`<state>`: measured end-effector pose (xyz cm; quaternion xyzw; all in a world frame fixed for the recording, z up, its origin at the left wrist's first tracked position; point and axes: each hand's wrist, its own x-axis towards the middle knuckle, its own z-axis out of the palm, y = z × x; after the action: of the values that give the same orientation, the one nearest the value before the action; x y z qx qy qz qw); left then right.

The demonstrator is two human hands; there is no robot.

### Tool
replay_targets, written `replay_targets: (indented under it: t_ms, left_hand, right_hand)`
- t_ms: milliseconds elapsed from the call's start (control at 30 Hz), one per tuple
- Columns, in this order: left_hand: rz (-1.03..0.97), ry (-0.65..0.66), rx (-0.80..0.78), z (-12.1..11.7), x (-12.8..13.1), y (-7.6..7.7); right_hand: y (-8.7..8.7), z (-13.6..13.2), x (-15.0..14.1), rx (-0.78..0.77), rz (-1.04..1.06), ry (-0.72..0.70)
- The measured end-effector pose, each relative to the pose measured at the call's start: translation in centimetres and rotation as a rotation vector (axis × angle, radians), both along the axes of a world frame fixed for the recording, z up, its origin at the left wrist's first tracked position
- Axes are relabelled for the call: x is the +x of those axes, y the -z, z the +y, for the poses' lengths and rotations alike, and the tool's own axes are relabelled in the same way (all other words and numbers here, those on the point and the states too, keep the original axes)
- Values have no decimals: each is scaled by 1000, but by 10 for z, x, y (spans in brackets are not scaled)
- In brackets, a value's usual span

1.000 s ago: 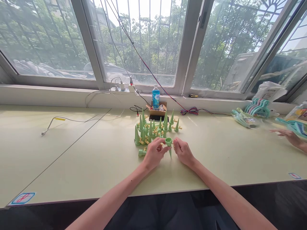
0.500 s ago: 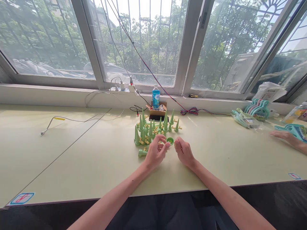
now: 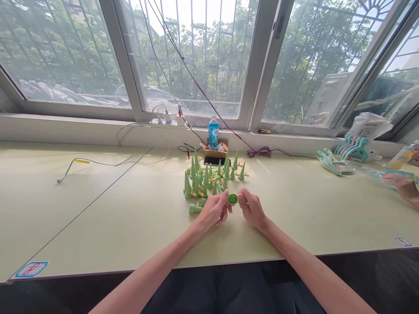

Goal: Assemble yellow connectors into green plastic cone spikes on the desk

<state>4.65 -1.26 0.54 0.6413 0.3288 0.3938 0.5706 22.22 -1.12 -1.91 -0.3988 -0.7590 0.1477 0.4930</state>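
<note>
Between my hands a green plant watering spike (image 3: 232,199) has its round, open threaded end turned toward me. The rest of its body is hidden. My left hand (image 3: 214,208) is closed with thumb and fingertips at the left side of this round end. On the other side my right hand (image 3: 251,206) pinches its edge, the fingers curled. Just beyond the hands stand several green watering spikes (image 3: 205,176) with pale yellow side valves, points upward. One spike (image 3: 195,209) lies on its side, left of my left hand.
Behind the spikes are a dark phone (image 3: 212,161), a small cardboard box (image 3: 223,150) and a blue bottle (image 3: 213,134). Coiled cable (image 3: 258,151) lies by the sill. At right, another person's hand (image 3: 403,185) is near bagged plastic hangers (image 3: 334,162).
My left fingers have shifted from beside the round end to grip its left edge, and the end now faces me more directly. The other person's hand has moved right.
</note>
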Motion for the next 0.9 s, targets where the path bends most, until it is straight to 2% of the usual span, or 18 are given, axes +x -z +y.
replay_targets:
  t_ms: [167, 433, 700, 900]
  left_hand:
    - [49, 10, 77, -2, -2, 0]
    - [137, -44, 190, -4, -5, -4]
    - [223, -124, 500, -2, -5, 4]
    - [293, -112, 616, 0, -7, 10]
  right_hand:
    - [1, 2, 0, -46, 12, 9]
    - [-2, 2, -1, -71, 19, -12]
    - [-1, 3, -1, -92, 21, -9]
    - [-2, 3, -2, -109, 35, -5]
